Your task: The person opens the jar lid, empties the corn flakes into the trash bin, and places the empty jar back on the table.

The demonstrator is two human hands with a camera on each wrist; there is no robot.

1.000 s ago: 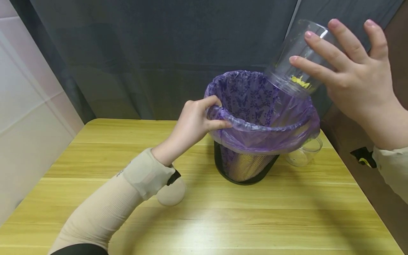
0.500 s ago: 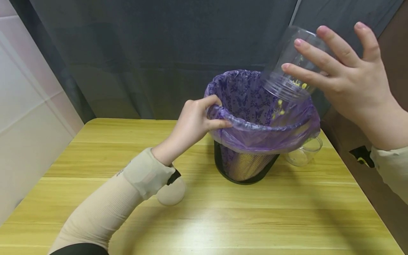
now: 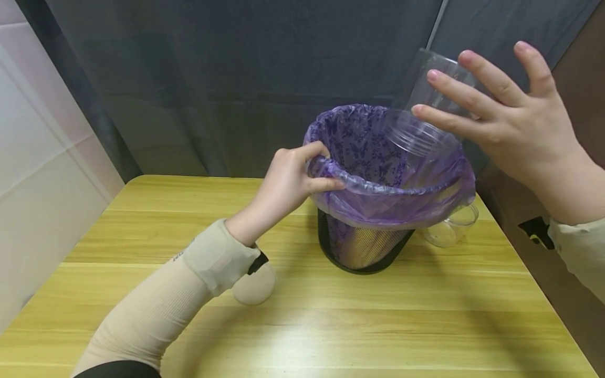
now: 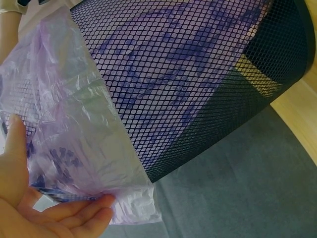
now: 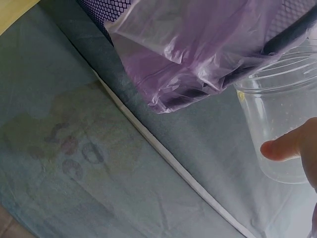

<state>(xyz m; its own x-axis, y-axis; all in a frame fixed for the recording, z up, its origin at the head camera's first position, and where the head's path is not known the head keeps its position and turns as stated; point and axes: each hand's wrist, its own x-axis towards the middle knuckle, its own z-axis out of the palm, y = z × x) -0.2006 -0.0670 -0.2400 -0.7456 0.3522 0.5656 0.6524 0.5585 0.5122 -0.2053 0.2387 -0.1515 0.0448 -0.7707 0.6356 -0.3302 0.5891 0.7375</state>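
A black mesh wastebasket [image 3: 373,249] stands on the table, lined with a purple bin bag [image 3: 383,205] folded over its rim. My left hand [image 3: 295,176] grips the near-left rim through the bag, thumb outside; the left wrist view shows the fingers at the bag [image 4: 84,129]. Over the right side of the opening, my right hand [image 3: 520,123] holds a clear plastic jar [image 3: 416,134], tilted mouth down. Several of its fingers are spread along the jar's side. In the right wrist view, a small yellow bit clings near the neck of the jar [image 5: 277,114]. The wastebasket's bottom inside is hidden.
A second clear jar [image 3: 446,231] stands behind the wastebasket's right side, partly covered by the bag. A round, pale translucent disc [image 3: 255,286] lies on the wooden table [image 3: 331,325] beside my left forearm. A dark curtain [image 3: 212,94] hangs behind.
The right hand and jar have moved down and left and tipped further. Yellow pieces have fallen from the jar into the lined wastebasket. The left hand keeps its grip in place.
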